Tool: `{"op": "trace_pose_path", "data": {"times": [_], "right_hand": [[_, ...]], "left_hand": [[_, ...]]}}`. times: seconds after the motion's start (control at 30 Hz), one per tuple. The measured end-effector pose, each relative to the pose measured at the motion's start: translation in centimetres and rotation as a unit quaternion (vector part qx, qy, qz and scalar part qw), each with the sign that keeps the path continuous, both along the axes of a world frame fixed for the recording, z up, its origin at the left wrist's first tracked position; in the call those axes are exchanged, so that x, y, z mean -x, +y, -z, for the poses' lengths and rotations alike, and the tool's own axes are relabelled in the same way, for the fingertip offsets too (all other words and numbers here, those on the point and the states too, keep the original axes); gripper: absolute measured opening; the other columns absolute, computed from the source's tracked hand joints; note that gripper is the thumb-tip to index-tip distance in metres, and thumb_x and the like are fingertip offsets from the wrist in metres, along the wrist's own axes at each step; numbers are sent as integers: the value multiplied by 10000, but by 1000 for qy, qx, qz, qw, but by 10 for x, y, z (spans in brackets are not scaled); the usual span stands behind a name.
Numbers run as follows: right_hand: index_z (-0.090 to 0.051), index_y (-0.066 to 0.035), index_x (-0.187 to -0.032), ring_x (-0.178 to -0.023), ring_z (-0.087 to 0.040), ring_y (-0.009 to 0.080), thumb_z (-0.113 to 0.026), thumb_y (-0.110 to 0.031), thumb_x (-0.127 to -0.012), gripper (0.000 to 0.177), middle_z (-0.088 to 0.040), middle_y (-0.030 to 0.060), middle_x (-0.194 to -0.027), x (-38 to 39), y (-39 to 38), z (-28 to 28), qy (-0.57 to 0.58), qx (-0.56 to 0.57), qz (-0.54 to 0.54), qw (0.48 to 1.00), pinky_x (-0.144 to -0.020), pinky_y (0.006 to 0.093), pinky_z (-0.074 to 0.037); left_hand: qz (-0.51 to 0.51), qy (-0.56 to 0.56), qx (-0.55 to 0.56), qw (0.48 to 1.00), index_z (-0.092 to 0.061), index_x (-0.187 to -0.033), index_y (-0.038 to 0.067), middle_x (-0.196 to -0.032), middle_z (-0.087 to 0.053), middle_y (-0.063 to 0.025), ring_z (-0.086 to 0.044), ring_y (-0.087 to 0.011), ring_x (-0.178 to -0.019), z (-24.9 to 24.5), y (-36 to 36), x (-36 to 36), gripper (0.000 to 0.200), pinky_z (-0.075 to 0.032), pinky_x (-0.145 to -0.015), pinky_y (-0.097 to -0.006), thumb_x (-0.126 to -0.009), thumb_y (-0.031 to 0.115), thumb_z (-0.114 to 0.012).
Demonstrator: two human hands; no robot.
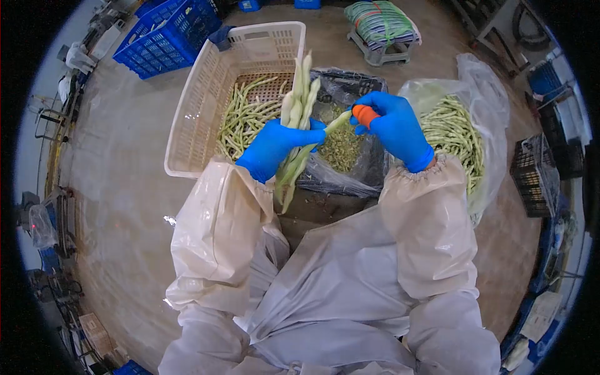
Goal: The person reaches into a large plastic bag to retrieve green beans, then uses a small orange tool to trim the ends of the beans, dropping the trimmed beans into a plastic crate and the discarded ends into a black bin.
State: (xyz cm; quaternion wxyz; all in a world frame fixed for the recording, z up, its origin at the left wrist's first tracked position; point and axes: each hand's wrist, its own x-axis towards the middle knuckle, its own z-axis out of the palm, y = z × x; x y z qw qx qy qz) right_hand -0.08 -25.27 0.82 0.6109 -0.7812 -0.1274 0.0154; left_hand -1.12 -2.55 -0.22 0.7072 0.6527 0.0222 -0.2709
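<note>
My left hand [275, 149], in a blue glove, is closed around a bunch of long pale green bean pods [294, 115]. Most of the pods stand upright, and their lower ends hang below the hand. One pod [338, 121] sticks out to the right. Its tip meets my right hand [395, 128], also gloved in blue, with fingers pinched together there. An orange finger sleeve [365, 115] covers one digit of that hand. Under the hands is a dark crate [375, 156] lined with clear plastic, with small green trimmings [340, 150] in it.
At left, a cream perforated basket [194, 115] holds more pods. A clear plastic bag [490, 106] full of pods lies at right. Farther back are blue crates [169, 40] and striped sacks [381, 25] on a small grey stool [378, 55]. A black crate [533, 175] stands far right.
</note>
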Motion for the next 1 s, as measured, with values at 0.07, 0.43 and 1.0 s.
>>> {"op": "trace_pose_path", "data": {"times": [0.07, 0.43, 1.0], "right_hand": [[-654, -31, -897, -617, -614, 227, -585, -140, -798, 163, -638, 152, -747, 1, -4, -3, -29, 137, -10, 990, -584, 350, -483], [-683, -87, -884, -741, -607, 339, -587, -163, -777, 163, -640, 151, -827, 4, 0, 10, -154, 284, -14, 946, -660, 418, -486], [-668, -27, -841, -604, -610, 253, -586, -130, -735, 169, -634, 159, -717, 7, 10, 5, -46, 104, 18, 993, -555, 360, -474]], "left_hand": [[-6, -99, -42, 994, -665, -937, 27, -819, -633, -40, -574, -107, -746, 3, -2, 3, 264, -453, -688, -259, -721, 159, -738], [3, -242, -174, 954, -654, -958, 3, -859, -660, -50, -586, -101, -794, -4, -6, 8, 235, -464, -724, -260, -748, 93, -708], [57, -282, -191, 938, -627, -974, 2, -880, -648, -43, -583, -93, -794, 8, -7, 9, 290, -469, -710, -262, -723, 92, -741]]}}
